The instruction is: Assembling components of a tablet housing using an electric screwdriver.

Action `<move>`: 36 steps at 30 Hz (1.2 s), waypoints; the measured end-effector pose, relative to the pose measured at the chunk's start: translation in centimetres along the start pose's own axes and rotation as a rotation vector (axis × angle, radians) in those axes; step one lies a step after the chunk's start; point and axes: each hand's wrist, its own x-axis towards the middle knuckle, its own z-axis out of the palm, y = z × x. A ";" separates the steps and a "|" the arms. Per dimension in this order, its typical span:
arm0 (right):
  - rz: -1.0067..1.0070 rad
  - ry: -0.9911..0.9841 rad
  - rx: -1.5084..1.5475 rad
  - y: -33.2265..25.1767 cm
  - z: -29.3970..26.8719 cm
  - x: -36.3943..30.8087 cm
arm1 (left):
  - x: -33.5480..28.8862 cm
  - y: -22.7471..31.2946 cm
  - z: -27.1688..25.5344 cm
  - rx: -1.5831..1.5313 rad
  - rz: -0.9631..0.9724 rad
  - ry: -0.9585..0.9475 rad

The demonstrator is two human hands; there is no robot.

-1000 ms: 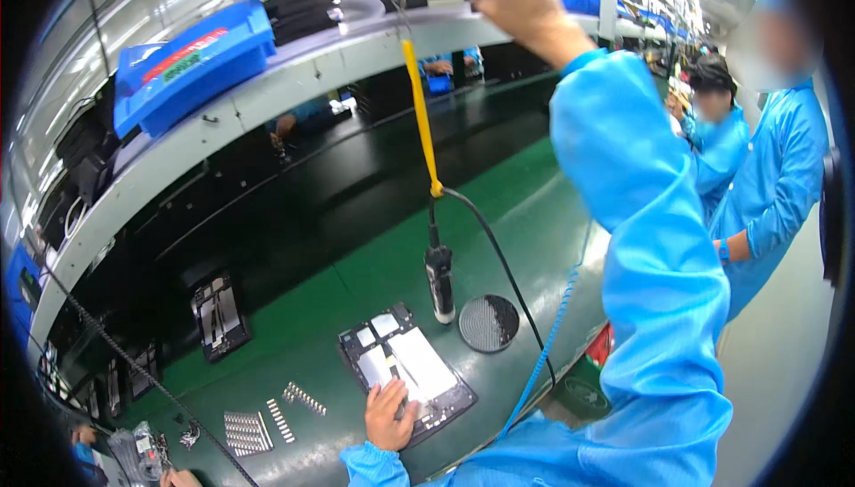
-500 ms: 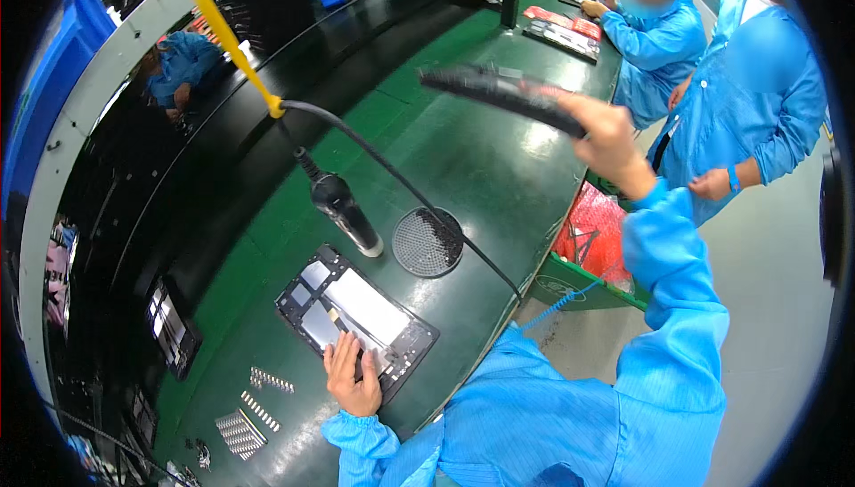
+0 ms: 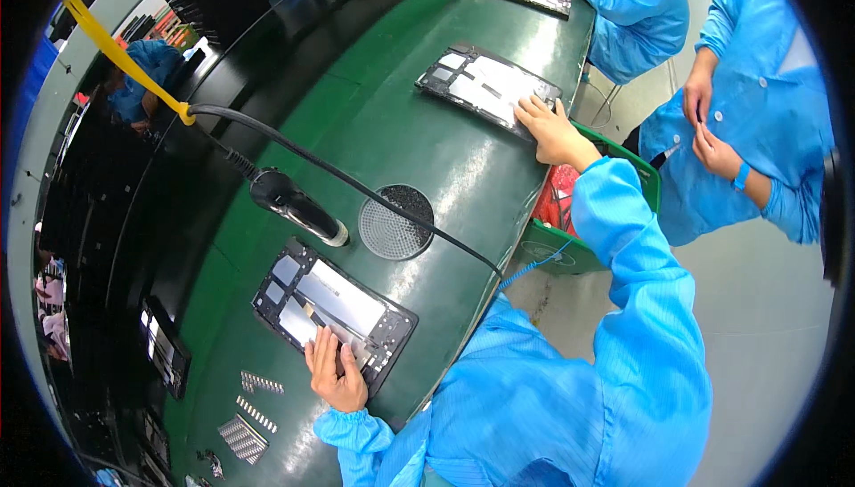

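On the bench [image 3: 427,158] before us lies an opened device panel [image 3: 334,304], our left hand [image 3: 336,371] resting on its near edge. Behind it hangs the electric screwdriver [image 3: 298,206], a round mesh pad [image 3: 395,222] just to its right. Farther right, our right hand [image 3: 552,131] touches a second panel [image 3: 485,86]. Screw strips [image 3: 249,416] lie left of our left hand.
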 end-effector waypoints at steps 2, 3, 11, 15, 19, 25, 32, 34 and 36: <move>-0.008 0.065 0.047 0.0 -0.7 -0.2 | 0.2 0.0 0.1 0.007 -0.007 0.007; -0.015 0.134 0.093 0.0 -0.7 -0.3 | 0.2 0.0 0.1 0.008 -0.010 0.005; 0.006 0.184 0.179 -1.5 1.2 -1.0 | 0.2 -0.2 0.1 0.004 -0.007 0.004; 0.026 0.166 0.222 -1.7 0.9 -1.4 | 0.1 -0.1 0.1 0.006 -0.015 0.001; 0.044 0.160 0.193 -1.8 0.5 -1.6 | 0.2 -0.1 0.1 0.002 -0.005 -0.006; 0.011 0.131 0.158 -2.0 0.8 -1.6 | 0.3 0.1 0.1 -0.007 -0.009 -0.001; 0.022 0.023 0.095 -2.9 1.0 -2.8 | 0.2 0.2 0.0 -0.014 -0.017 -0.005; 0.033 -0.013 0.092 -3.1 1.2 -3.0 | 0.1 0.1 0.0 -0.015 -0.011 -0.007; 0.028 -0.006 0.087 -3.3 1.7 -3.1 | 0.1 0.1 0.0 -0.017 -0.005 -0.009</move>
